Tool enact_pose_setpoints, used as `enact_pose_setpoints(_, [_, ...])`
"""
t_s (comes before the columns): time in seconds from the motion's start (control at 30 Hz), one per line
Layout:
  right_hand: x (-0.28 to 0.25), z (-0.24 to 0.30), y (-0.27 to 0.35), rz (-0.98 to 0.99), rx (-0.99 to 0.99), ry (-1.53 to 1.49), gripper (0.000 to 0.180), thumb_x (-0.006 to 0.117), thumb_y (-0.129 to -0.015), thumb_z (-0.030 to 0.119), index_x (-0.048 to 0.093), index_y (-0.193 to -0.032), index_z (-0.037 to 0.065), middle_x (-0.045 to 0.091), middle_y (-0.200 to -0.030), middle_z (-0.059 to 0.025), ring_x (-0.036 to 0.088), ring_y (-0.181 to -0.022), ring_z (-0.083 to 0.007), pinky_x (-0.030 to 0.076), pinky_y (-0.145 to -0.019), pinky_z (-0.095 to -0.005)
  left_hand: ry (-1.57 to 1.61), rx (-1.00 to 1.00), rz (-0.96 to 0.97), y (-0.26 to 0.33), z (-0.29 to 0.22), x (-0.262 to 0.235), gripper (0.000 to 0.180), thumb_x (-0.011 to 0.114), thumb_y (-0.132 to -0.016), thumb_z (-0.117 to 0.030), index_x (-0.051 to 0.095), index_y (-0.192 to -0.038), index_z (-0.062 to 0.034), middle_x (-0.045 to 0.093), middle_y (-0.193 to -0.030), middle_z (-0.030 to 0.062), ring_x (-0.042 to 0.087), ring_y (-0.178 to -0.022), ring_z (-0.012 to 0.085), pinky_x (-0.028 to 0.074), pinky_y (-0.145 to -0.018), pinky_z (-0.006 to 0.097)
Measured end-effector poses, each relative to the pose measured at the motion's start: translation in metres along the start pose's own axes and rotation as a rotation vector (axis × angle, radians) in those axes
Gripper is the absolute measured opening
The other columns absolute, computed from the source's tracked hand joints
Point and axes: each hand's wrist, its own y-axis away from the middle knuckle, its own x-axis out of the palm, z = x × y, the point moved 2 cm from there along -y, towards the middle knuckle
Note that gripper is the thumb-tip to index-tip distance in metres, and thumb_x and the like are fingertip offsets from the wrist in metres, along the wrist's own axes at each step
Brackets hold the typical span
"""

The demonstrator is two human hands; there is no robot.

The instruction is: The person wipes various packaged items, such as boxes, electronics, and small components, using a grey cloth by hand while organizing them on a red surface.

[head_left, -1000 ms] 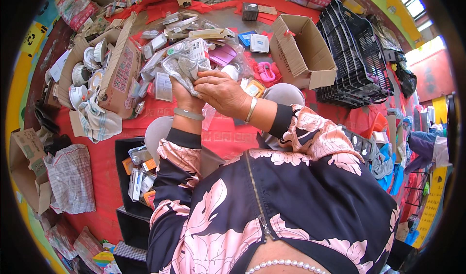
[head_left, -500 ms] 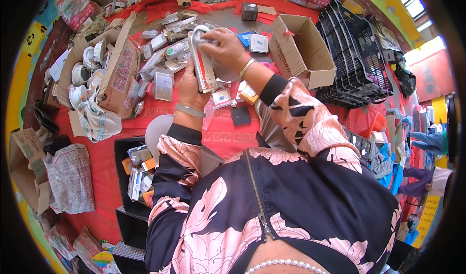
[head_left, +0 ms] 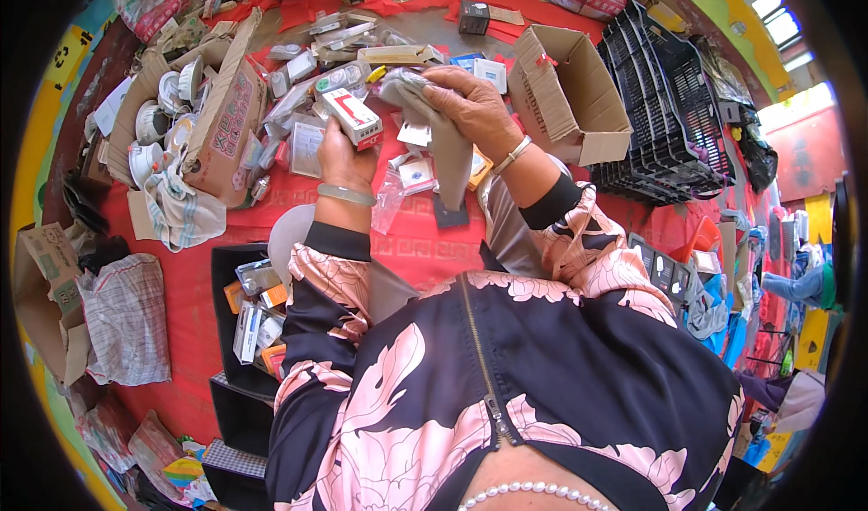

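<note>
- Left hand [head_left: 342,154] has its grip closed on a small red-and-white box [head_left: 353,118], up over the red cloth [head_left: 425,240].
- Right hand [head_left: 472,104] pinches a limp grey plastic sleeve [head_left: 443,145]; loose hold, so it could slip into the packet pile [head_left: 307,104].

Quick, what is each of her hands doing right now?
Left hand: closed around a small white and red box.
Right hand: closed on a grey plastic sleeve.

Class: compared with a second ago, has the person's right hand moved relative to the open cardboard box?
Yes. The right hand has risen and shifted right, closer to the open cardboard box.
</note>
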Motion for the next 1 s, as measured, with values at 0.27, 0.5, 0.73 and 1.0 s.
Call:
enact_pose_setpoints(0.27, [0.054, -0.005, 0.01, 0.221, -0.45, 0.511, 0.035, 0.069, -0.072, 0.023, 0.064, -0.105, 0.013, 0.062, -0.104, -0.0107, 0.057, -0.096, -0.0281, 0.046, -0.083, -0.0365, 0.009, -0.039, 0.115, 0.019, 0.029, 0.006, 0.032, 0.046, -0.091, -0.029, 0.052, -0.109, -0.0042, 0.057, -0.103, 0.0109, 0.059, -0.094, 0.0244, 0.05, -0.078, 0.039])
enact_pose_setpoints(0.5, [0.055, -0.031, 0.005, 0.068, -0.225, 0.193, 0.019, 0.065, -0.08, 0.022, 0.066, -0.093, 0.009, 0.065, -0.085, -0.002, 0.058, -0.076, -0.0156, 0.047, -0.07, -0.0286, -0.079, -0.06, -0.072, 0.016, 0.024, 0.003, 0.026, 0.049, -0.09, -0.024, 0.054, -0.105, -0.0031, 0.059, -0.098, 0.0123, 0.061, -0.088, 0.0255, 0.051, -0.075, 0.041])
enact_pose_setpoints(0.73, [0.051, -0.007, -0.001, 0.079, -0.691, 0.485, 0.019, 0.058, -0.088, 0.018, 0.065, -0.097, 0.004, 0.062, -0.086, -0.002, 0.054, -0.077, -0.0066, 0.047, -0.071, -0.0253, 0.12, -0.115, 0.134, 0.012, 0.017, 0.002, 0.025, 0.047, -0.091, -0.024, 0.055, -0.104, -0.0036, 0.06, -0.093, 0.0135, 0.062, -0.084, 0.0271, 0.051, -0.074, 0.043])
enact_pose_setpoints(1.0, [0.034, -0.037, 0.013, -0.116, 0.258, -0.25, 0.021, 0.059, -0.09, 0.023, 0.065, -0.091, 0.003, 0.055, -0.073, 0.0069, 0.046, -0.065, -0.0024, 0.037, -0.057, -0.0186, -0.232, 0.522, 0.156, 0.061, -0.056, 0.004, 0.032, 0.057, -0.086, -0.019, 0.051, -0.114, -0.0052, 0.062, -0.099, 0.0097, 0.062, -0.088, 0.0231, 0.05, -0.075, 0.037])
